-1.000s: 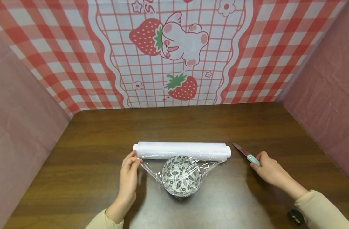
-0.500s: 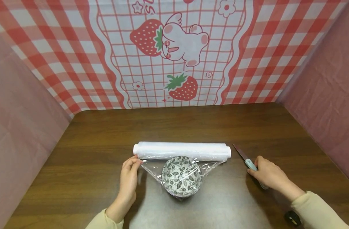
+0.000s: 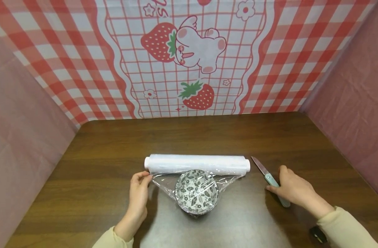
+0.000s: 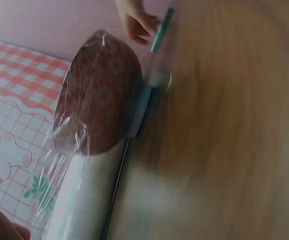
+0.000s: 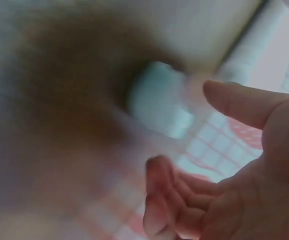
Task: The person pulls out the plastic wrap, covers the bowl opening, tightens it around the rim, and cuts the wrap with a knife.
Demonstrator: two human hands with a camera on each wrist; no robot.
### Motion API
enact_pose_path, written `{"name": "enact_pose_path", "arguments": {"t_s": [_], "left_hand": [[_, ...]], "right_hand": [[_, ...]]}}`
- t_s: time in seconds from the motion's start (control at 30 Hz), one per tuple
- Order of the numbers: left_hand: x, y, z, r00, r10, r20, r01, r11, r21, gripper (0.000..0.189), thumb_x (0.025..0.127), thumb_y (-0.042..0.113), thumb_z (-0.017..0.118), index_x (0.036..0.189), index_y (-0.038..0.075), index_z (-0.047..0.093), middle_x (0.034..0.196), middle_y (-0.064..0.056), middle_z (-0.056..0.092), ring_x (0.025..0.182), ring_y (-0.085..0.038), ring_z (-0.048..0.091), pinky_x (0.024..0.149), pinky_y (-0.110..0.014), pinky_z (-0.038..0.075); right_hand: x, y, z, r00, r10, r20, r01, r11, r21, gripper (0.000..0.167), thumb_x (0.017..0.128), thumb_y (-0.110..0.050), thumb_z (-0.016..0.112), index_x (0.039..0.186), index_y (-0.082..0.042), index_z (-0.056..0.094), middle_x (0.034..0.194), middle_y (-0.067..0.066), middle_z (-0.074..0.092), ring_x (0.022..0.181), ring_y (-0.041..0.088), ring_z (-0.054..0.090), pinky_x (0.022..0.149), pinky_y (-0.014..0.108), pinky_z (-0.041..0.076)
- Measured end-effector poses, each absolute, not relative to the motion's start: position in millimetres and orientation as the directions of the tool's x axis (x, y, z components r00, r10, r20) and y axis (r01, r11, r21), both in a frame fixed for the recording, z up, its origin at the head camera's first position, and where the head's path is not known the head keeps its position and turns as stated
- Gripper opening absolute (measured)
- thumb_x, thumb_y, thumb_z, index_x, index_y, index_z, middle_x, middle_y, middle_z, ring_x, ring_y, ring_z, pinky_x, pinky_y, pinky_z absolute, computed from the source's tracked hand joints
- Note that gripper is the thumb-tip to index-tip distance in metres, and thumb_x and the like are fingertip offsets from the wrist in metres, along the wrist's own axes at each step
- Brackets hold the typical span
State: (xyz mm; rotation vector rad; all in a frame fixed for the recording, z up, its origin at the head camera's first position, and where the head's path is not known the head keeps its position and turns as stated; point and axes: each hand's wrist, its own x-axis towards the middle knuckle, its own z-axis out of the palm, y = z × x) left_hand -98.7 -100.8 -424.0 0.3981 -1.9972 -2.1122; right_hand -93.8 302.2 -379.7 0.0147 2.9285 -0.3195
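At the left end of the plastic wrap roll [image 3: 196,163], my left hand [image 3: 137,193] pinches the edge of the clear plastic wrap [image 3: 164,182]. That film stretches from the roll over a bowl [image 3: 196,193] with a dark leaf pattern; the left wrist view shows the bowl [image 4: 97,95] under creased film. To the right, a knife [image 3: 272,181] with a pale blue-green handle lies on the table, its blade pointing away toward the roll's right end. My right hand [image 3: 295,187] is beside the handle, thumb and fingers spread apart in the right wrist view.
The wooden table [image 3: 114,137] ends at a red-and-white checked cloth [image 3: 189,69] with strawberry prints. Pink cloth [image 3: 353,89] hangs at both sides. A small black object [image 3: 318,234] lies near my right sleeve.
My right hand has lowered the knife toward me and loosened from its handle, which now shows almost whole. My left fingers have come slightly away from the roll's end, still holding the wrap.
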Motion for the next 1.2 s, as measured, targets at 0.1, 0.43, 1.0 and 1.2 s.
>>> {"name": "enact_pose_path", "arguments": {"t_s": [0.1, 0.43, 1.0, 1.2], "left_hand": [[-99.9, -103.8, -415.4, -0.937, -0.342, -0.068, -0.053, -0.055, 0.997, 0.020, 0.086, 0.008, 0.053, 0.104, -0.001, 0.047, 0.102, -0.007, 0.049, 0.089, -0.008, 0.046, 0.081, -0.023, 0.035], [-83.8, -80.0, -388.7, -0.938, -0.300, 0.174, 0.154, 0.090, 0.984, 0.024, 0.082, -0.009, 0.049, 0.106, -0.007, 0.049, 0.121, -0.009, 0.042, 0.112, -0.019, 0.042, 0.094, -0.033, 0.033], [-90.1, -33.1, -381.7, -0.969, 0.123, 0.213, 0.242, 0.341, 0.908, 0.032, 0.087, 0.009, 0.053, 0.118, 0.009, 0.056, 0.125, -0.007, 0.054, 0.120, -0.024, 0.046, 0.101, -0.048, 0.032], [-95.1, -28.8, -387.5, -0.985, 0.110, 0.134, 0.167, 0.392, 0.905, 0.030, 0.087, 0.013, 0.054, 0.117, 0.008, 0.057, 0.123, -0.010, 0.055, 0.118, -0.029, 0.048, 0.100, -0.049, 0.034]], "right_hand": [[-92.4, 293.1, -369.7, -0.998, -0.029, -0.053, -0.020, 0.988, -0.156, 0.075, 0.075, -0.040, 0.069, 0.114, 0.016, 0.039, 0.102, 0.034, 0.052, 0.083, 0.044, 0.056, 0.058, 0.049, 0.043], [-75.6, 220.1, -360.2, -0.782, -0.367, 0.504, -0.563, 0.762, -0.320, 0.040, 0.075, -0.013, 0.069, 0.112, -0.007, 0.055, 0.105, 0.002, 0.057, 0.098, 0.017, 0.051, 0.088, 0.032, 0.036], [-74.8, 129.4, -377.3, -0.765, -0.471, 0.440, -0.644, 0.550, -0.532, 0.041, 0.091, -0.015, 0.051, 0.131, -0.012, 0.045, 0.137, 0.000, 0.042, 0.126, 0.017, 0.039, 0.101, 0.040, 0.034], [-82.5, 124.2, -385.9, -0.775, -0.439, 0.454, -0.631, 0.568, -0.529, 0.041, 0.090, -0.014, 0.051, 0.130, -0.010, 0.046, 0.136, 0.003, 0.044, 0.125, 0.019, 0.041, 0.100, 0.043, 0.036]]}}
